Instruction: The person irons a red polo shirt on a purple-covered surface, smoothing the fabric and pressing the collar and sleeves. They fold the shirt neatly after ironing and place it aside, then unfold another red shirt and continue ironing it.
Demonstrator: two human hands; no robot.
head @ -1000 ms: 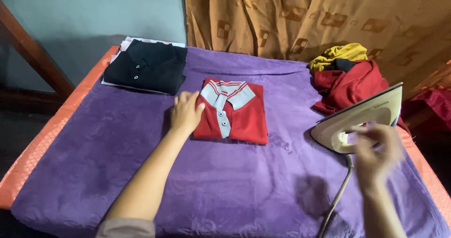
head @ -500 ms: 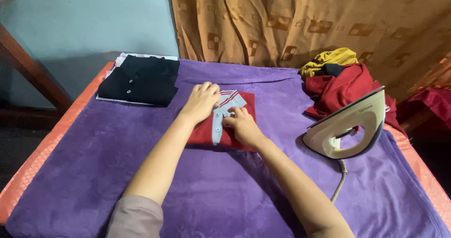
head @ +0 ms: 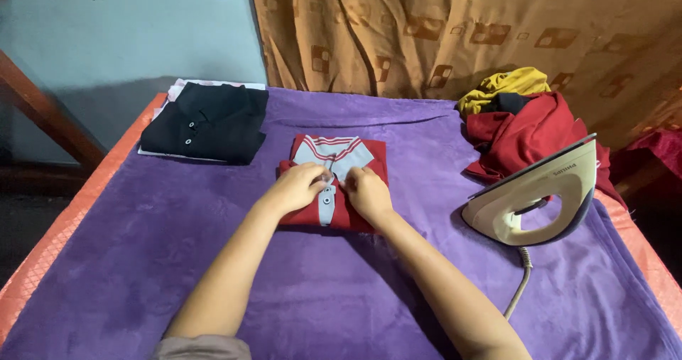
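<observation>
Both hands rest on the folded red polo shirt (head: 334, 182) at the middle of the purple blanket (head: 341, 289): left hand (head: 297, 188) and right hand (head: 367, 191) each pinch its grey button placket. Left of the shirt lies a folded black polo shirt (head: 209, 122); right of it stands an upended iron (head: 536, 196), crumpled clothes (head: 522, 122) behind.

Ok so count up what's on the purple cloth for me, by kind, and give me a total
Folded shirts: 2, the red polo under the left hand and right hand, and the black polo.
Heaps of unfolded clothes: 1, red and yellow pile.
Irons: 1, cream iron standing on its heel.
Total: 4.
</observation>
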